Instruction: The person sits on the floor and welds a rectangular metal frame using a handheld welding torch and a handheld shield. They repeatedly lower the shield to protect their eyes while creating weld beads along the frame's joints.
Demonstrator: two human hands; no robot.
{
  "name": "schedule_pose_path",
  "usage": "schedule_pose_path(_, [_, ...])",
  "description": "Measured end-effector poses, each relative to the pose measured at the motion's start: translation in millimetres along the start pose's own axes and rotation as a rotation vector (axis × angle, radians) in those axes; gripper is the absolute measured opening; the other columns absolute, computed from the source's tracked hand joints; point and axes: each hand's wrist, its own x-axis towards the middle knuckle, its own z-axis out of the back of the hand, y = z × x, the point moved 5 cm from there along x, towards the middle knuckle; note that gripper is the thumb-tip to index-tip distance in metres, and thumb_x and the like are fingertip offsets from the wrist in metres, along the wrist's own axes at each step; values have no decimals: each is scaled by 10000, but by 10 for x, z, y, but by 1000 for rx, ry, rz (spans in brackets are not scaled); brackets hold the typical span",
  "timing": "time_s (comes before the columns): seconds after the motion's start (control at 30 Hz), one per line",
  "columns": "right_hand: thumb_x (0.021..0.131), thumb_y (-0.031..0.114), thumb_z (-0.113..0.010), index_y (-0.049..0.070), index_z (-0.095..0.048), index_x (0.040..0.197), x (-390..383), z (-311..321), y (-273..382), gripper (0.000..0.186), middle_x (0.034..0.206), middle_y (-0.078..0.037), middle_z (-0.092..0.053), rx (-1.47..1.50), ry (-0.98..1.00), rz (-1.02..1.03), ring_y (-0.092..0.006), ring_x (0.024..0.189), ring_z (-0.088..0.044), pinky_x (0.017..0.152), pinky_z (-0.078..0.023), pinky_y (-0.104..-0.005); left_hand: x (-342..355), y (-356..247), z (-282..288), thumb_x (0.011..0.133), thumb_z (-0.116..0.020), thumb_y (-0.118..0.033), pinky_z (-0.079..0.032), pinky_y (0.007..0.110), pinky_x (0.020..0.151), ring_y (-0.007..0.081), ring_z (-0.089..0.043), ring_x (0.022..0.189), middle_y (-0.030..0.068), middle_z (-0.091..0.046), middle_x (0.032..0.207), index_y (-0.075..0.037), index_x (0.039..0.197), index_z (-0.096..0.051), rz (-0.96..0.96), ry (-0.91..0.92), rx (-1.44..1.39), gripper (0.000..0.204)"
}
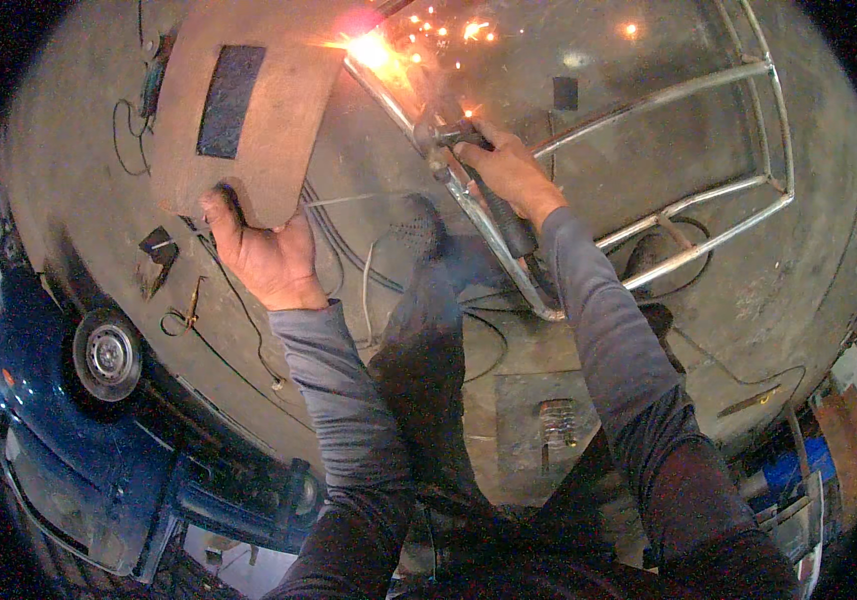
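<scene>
My left hand point(274, 255) grips the near edge of a brown hand-held welding shield point(294, 110) with a dark rectangular window. My right hand point(519, 175) is closed round the black handle of a welding electrode holder point(511, 225). Beyond the holder's head, a bright arc point(374, 50) glows at the far left part of a bent metal-tube frame point(785, 140), throwing sparks to the right. Glare hides the point of contact. The frame spreads across the floor from the middle to the right, and the electrode holder lies over its left tube.
Dark cables point(249, 315) trail over the concrete floor. My shoe point(419, 230) stands left of the frame. A square metal plate point(519, 400) with a small brush-like object lies nearer me. A dark blue car point(79, 430) stands at left, and a blue object point(799, 465) at lower right.
</scene>
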Motion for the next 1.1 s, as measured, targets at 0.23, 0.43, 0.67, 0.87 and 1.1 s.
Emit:
schedule_pose_path(0.23, [853,235,-597,10,-396,1361,164,-55,-265,590,1064,-147,-616,-53,-38,33,-183,702,-582,615,-493,-314,6,7,-27,911,-556,-347,-465,252,681,156,-578,970,23,-593,1128,-96,1176,-536,-70,-205,25,365])
schedule_pose_path(0.43, [849,247,-609,19,-418,1349,229,-60,-314,582,1049,-137,-617,-75,-52,29,-179,722,-579,581,-489,-307,4,45,18,917,-545,-340,-481,285,761,178,-583,974,41,-610,1090,-88,1136,-560,-14,-120,4,334])
schedule_pose_path(0.67, [837,365,-600,31,-458,1316,170,14,-299,601,1230,-221,-549,-171,-14,136,-317,1119,-537,952,-414,-376,-75,185,-89,902,-585,-292,-461,411,864,223,-592,969,56,-629,1030,-62,1029,-612,132,-55,76,264])
schedule_pose_path(0.87, [856,289,-537,-13,-586,1043,336,7,-569,359,1004,-174,-645,-525,-9,311,-340,926,-611,792,-485,-395,-134,313,-121,899,-592,-263,-468,415,880,232,-591,994,61,-626,1063,-73,1125,-574,194,-25,123,296])
schedule_pose_path(1.1, [807,182,-553,80,-659,857,584,-91,-700,155,845,-108,-675,-403,-138,312,-284,821,-664,738,-504,-394,-116,304,-162,886,-616,-185,-485,363,817,186,-587,931,41,-605,1020,-75,1181,-521,182,-64,114,329])
